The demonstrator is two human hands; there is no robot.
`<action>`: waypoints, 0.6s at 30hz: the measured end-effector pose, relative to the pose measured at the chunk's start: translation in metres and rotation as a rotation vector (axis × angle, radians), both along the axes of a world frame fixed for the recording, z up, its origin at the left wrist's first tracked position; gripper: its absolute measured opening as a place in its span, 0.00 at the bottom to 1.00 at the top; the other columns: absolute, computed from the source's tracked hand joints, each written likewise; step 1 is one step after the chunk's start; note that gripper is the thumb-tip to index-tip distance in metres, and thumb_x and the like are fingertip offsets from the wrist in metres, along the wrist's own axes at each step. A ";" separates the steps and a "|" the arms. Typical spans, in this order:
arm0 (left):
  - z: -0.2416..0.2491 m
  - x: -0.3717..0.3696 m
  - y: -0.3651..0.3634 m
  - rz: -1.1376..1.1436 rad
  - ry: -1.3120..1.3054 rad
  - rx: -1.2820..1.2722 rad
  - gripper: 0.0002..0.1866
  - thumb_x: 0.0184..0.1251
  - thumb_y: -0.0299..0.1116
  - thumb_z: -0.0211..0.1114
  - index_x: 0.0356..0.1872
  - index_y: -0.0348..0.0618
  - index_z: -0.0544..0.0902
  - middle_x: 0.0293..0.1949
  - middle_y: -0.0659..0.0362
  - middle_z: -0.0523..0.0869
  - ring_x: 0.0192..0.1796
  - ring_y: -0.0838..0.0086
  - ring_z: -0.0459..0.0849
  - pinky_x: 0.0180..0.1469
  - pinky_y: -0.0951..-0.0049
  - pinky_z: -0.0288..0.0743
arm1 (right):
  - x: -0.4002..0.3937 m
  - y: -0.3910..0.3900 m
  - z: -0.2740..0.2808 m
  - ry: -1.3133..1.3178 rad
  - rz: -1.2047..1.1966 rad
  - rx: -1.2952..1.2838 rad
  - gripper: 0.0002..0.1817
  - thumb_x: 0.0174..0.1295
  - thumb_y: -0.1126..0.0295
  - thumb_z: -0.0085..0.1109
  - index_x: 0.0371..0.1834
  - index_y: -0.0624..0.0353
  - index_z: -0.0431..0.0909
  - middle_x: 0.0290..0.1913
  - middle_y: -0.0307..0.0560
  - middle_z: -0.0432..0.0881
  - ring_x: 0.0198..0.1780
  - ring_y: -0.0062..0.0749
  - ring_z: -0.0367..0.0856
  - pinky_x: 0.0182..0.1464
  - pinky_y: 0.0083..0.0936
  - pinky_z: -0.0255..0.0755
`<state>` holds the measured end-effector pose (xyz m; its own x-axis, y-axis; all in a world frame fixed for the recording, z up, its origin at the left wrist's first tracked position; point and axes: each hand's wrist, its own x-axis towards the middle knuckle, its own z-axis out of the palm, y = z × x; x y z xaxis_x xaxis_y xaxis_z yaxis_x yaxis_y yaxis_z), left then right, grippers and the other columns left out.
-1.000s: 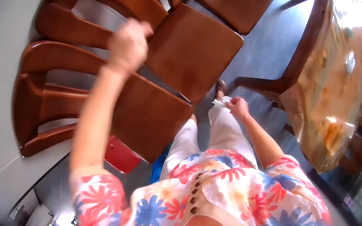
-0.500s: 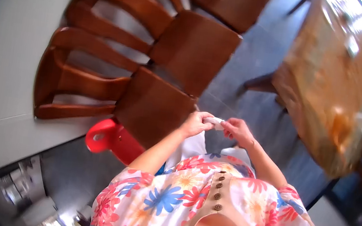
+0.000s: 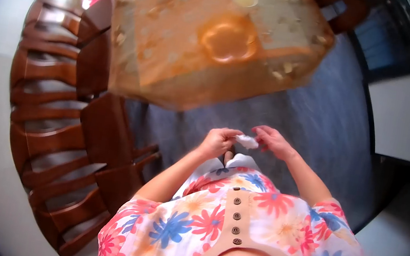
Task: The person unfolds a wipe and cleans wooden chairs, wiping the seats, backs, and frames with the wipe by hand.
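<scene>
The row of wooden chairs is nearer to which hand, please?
Left. The left hand is to the right of the chair row, apart from it; the right hand is farther right, beyond the white wad.

The one view looks from the wearer's head, forward and steeply down, through a round, wide lens with black corners. The flowered shirt fills six o'clock, closest to it; the left fingers and right fingers come farther out, near the centre. Beyond, the surface spans twelve o'clock, with chairs around nine.
</scene>
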<state>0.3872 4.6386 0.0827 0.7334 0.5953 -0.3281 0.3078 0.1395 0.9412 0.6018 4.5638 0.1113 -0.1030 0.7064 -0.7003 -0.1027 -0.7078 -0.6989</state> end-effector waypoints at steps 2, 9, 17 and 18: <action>0.020 0.027 -0.002 -0.093 -0.024 -0.010 0.14 0.57 0.19 0.56 0.44 0.42 0.81 0.34 0.62 0.81 0.36 0.81 0.76 0.40 0.81 0.70 | 0.019 -0.018 0.003 0.035 -0.027 0.025 0.23 0.63 0.49 0.48 0.51 0.55 0.72 0.34 0.37 0.80 0.33 0.18 0.76 0.34 0.15 0.66; 0.026 0.149 0.019 -0.255 -0.079 -0.167 0.16 0.55 0.14 0.52 0.43 0.38 0.80 0.36 0.58 0.83 0.39 0.77 0.80 0.43 0.77 0.76 | 0.077 -0.054 0.001 0.031 -0.263 0.118 0.12 0.59 0.62 0.57 0.42 0.55 0.77 0.31 0.32 0.79 0.33 0.15 0.75 0.35 0.13 0.66; 0.023 0.326 0.014 -0.456 -0.033 -0.071 0.16 0.53 0.17 0.53 0.43 0.38 0.80 0.34 0.57 0.83 0.37 0.76 0.82 0.41 0.75 0.77 | 0.220 -0.066 -0.006 -0.037 -0.560 0.221 0.11 0.58 0.70 0.58 0.42 0.60 0.75 0.33 0.34 0.78 0.35 0.16 0.74 0.38 0.16 0.67; 0.029 0.354 0.014 -0.482 -0.015 0.009 0.16 0.52 0.18 0.54 0.43 0.38 0.80 0.34 0.56 0.84 0.37 0.75 0.82 0.41 0.74 0.77 | 0.243 -0.070 -0.010 -0.022 -0.570 0.220 0.11 0.58 0.70 0.58 0.43 0.60 0.74 0.34 0.34 0.78 0.35 0.16 0.74 0.38 0.16 0.67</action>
